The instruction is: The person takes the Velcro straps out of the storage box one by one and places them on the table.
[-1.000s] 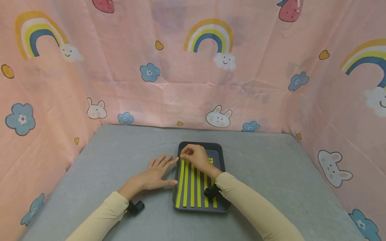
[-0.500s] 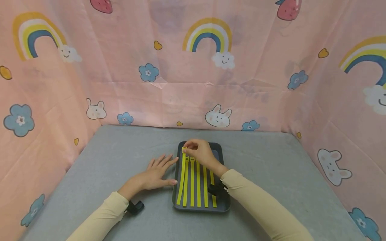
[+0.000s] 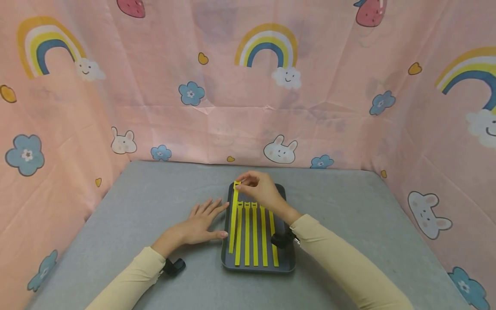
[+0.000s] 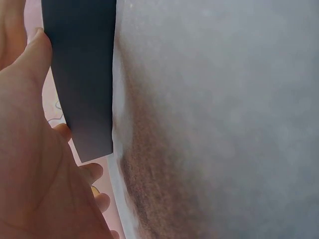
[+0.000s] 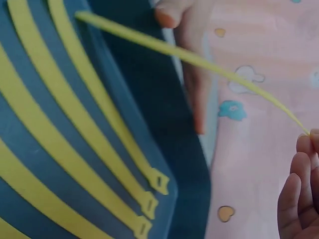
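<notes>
A dark grey rectangular tray holds several yellow cable ties, strap-like with slotted heads, lying side by side. My right hand pinches the leftmost cable tie by its head, near the tray's far left corner. From the right wrist view, this tie slants up off the tray bottom to my fingertips. My left hand lies spread beside the tray, thumb and forefinger at its left rim. In the left wrist view the tray wall stands against those fingers.
A grey cloth-covered table carries the tray. Pink printed curtain encloses the table at the back and both sides. A black wrist camera hangs over the tray's right side.
My right hand has lifted the leftmost cable tie by its head and drawn it away toward the tray's far edge, its tail sliding along. My left hand has stayed still.
</notes>
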The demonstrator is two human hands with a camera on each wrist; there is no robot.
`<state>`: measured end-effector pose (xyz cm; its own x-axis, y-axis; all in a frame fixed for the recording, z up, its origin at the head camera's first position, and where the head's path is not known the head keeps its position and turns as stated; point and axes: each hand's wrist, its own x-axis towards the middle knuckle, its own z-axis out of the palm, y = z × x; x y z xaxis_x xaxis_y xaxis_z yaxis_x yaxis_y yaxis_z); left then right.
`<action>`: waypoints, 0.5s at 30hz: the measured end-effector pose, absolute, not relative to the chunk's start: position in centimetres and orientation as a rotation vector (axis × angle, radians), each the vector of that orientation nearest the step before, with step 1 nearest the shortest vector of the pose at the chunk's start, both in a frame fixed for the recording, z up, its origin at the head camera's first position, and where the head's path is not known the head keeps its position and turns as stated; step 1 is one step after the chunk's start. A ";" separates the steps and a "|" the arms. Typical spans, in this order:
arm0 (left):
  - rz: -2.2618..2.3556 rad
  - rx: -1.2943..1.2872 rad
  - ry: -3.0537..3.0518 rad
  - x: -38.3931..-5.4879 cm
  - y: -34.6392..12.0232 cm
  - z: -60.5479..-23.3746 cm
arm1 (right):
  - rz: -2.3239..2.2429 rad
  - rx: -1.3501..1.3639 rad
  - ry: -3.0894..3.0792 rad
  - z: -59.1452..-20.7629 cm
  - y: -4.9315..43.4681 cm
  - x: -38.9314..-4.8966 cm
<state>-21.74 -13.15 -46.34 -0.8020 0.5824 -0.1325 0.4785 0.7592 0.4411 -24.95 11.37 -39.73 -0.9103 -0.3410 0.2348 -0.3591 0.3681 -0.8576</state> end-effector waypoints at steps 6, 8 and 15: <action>0.557 0.813 2.703 -21.8 -13.2 -46.5 | 1.680 0.730 -2.510 -38.5 11.7 -24.9; 0.550 0.803 2.702 -21.9 -13.2 -46.6 | 1.695 0.746 -2.492 -38.2 11.8 -24.8; 0.562 0.795 2.703 -21.8 -13.1 -46.5 | 1.731 0.740 -2.445 -37.4 12.3 -24.6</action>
